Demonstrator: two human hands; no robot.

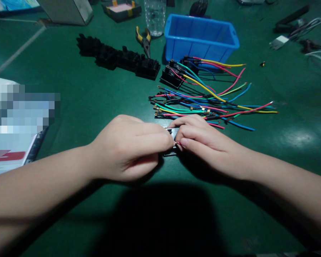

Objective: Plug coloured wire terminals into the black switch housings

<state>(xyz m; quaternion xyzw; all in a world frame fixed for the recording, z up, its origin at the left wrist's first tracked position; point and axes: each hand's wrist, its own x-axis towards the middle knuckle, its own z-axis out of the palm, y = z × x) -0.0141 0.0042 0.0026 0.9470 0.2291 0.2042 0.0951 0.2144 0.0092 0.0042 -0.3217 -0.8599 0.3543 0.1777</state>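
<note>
My left hand (130, 146) and my right hand (203, 142) meet in the middle of the green mat. Between their fingertips sits a small black connector housing (173, 132), mostly hidden by the fingers. My left hand's fingers are curled round one end of it. My right hand pinches a thin red wire end (178, 143) against it. Just beyond my right hand lies a bundle of coloured wires (203, 105) with metal terminals.
Two black connectors with wires fitted (173, 75) lie by a blue plastic bin (200, 35). A row of black housings (117, 57), yellow-handled pliers (143, 38) and a clear cup (155, 14) stand further back. Papers (13, 135) lie at the left.
</note>
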